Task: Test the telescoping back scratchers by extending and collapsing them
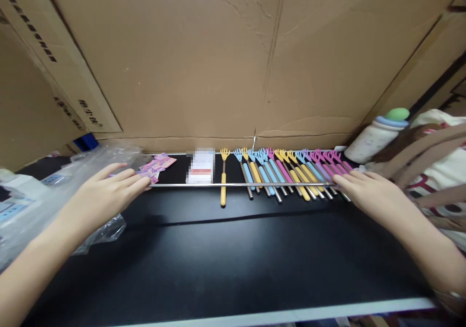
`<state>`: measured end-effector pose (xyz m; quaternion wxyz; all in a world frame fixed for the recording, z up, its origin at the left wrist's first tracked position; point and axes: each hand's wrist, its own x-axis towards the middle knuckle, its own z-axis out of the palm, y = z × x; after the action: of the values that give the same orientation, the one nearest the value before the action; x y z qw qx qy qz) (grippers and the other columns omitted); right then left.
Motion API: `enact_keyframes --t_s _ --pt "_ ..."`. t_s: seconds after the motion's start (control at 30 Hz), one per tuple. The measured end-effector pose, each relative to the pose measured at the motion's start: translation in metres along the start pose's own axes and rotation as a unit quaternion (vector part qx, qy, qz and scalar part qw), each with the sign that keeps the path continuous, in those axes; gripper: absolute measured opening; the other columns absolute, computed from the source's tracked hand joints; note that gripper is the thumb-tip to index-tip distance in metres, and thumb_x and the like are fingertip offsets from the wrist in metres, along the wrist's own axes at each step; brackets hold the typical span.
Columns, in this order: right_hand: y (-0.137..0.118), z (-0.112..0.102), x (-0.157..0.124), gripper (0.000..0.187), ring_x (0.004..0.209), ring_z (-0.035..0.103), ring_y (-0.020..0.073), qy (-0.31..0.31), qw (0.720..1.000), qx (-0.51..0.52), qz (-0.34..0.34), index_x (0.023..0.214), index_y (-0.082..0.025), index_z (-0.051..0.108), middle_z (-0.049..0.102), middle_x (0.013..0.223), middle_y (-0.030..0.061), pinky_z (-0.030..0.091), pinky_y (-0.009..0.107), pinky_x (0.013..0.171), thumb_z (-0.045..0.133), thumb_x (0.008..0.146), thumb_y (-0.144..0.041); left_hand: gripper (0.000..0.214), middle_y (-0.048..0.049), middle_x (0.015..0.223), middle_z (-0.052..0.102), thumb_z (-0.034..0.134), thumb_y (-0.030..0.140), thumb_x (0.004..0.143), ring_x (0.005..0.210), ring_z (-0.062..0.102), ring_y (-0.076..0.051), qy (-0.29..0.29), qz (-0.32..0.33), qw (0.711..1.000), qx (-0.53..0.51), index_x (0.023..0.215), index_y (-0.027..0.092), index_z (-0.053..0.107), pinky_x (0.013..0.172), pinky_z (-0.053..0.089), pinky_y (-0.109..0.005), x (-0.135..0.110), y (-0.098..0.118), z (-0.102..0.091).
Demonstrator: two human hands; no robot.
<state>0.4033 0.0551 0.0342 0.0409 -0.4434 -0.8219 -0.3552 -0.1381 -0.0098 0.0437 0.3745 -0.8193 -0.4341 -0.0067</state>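
Note:
A long thin metal rod (174,185) stretches level above the black table. My left hand (116,186) is closed on one end of it and my right hand (364,191) on the other; both ends are hidden by the fingers. Behind and under the rod lies a row of back scratchers (267,174) with claw-shaped heads and yellow, blue, pink and purple grips. A single yellow back scratcher (223,191) lies apart to the left of that row, passing beneath the rod. Small pink and purple printed cards (163,162) are spread beyond my left hand.
A white slip (201,166), partly blurred, lies between the cards and the scratchers. Clear plastic bags (105,162) are heaped at left. A white bottle (374,140) with a green top and a cloth bag (440,171) stand at right. Cardboard (204,64) walls the back of the table (233,264).

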Motion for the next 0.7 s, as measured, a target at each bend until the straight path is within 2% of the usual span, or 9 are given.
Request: enact_keyframes --t_s 0.1,0.2,0.33,0.4,0.5,0.7 --pt "-0.025 -0.01 0.014 0.022 0.076 0.056 0.0182 0.003 0.997 0.008 -0.08 0.093 -0.013 0.059 0.064 0.084 0.0089 0.034 0.029 0.075 0.041 0.082 -0.006 0.028 -0.0019 0.077 0.063 0.031 0.021 0.092 0.075 0.055 -0.016 0.031 0.013 0.999 -0.027 0.085 0.018 0.058 0.086 0.036 -0.032 0.014 0.016 -0.001" --pt "-0.06 -0.019 0.032 0.017 0.066 0.053 0.0139 0.041 0.992 0.063 -0.099 0.08 -0.017 0.055 0.061 0.073 0.0032 0.031 0.026 0.067 0.04 0.089 -0.018 0.028 0.0012 0.066 0.059 0.034 0.025 0.092 0.063 0.053 -0.014 0.042 0.007 0.996 -0.076 0.073 0.019 0.053 0.07 0.037 -0.026 0.033 0.041 -0.005" --pt "-0.103 -0.036 0.052 0.025 0.052 0.046 0.0102 0.078 0.98 0.133 -0.125 0.07 -0.018 0.047 0.053 0.059 -0.0024 0.024 0.024 0.055 0.039 0.091 -0.029 0.026 0.0025 0.057 0.055 0.035 0.023 0.092 0.052 0.05 -0.012 0.063 0.028 0.99 -0.125 0.07 0.018 0.048 0.054 0.03 -0.025 0.056 0.075 -0.013" --pt "-0.117 -0.047 0.059 0.026 0.05 0.045 0.0101 0.112 0.978 0.134 -0.117 0.069 -0.018 0.045 0.051 0.057 -0.0029 0.021 0.025 0.052 0.037 0.092 -0.028 0.027 0.0035 0.055 0.054 0.033 0.02 0.091 0.049 0.05 -0.011 0.072 0.022 0.984 -0.164 0.068 0.018 0.046 0.052 0.029 -0.024 0.064 0.089 -0.017" --pt "-0.132 -0.06 0.066 0.023 0.05 0.045 0.0104 0.128 0.976 0.131 -0.117 0.07 -0.018 0.044 0.05 0.058 -0.003 0.02 0.026 0.052 0.037 0.091 -0.025 0.025 0.0044 0.055 0.056 0.034 0.016 0.09 0.046 0.05 -0.01 0.07 0.003 0.976 -0.204 0.067 0.018 0.043 0.05 0.029 -0.024 0.072 0.105 -0.022" --pt "-0.164 -0.07 0.075 0.024 0.046 0.045 0.0111 0.14 0.97 0.15 -0.128 0.07 -0.018 0.043 0.049 0.057 -0.0026 0.017 0.027 0.047 0.034 0.092 -0.023 0.018 0.0028 0.059 0.058 0.037 0.016 0.089 0.048 0.053 -0.013 0.044 0.04 0.968 -0.242 0.072 0.018 0.043 0.047 0.027 -0.026 0.088 0.123 -0.036"
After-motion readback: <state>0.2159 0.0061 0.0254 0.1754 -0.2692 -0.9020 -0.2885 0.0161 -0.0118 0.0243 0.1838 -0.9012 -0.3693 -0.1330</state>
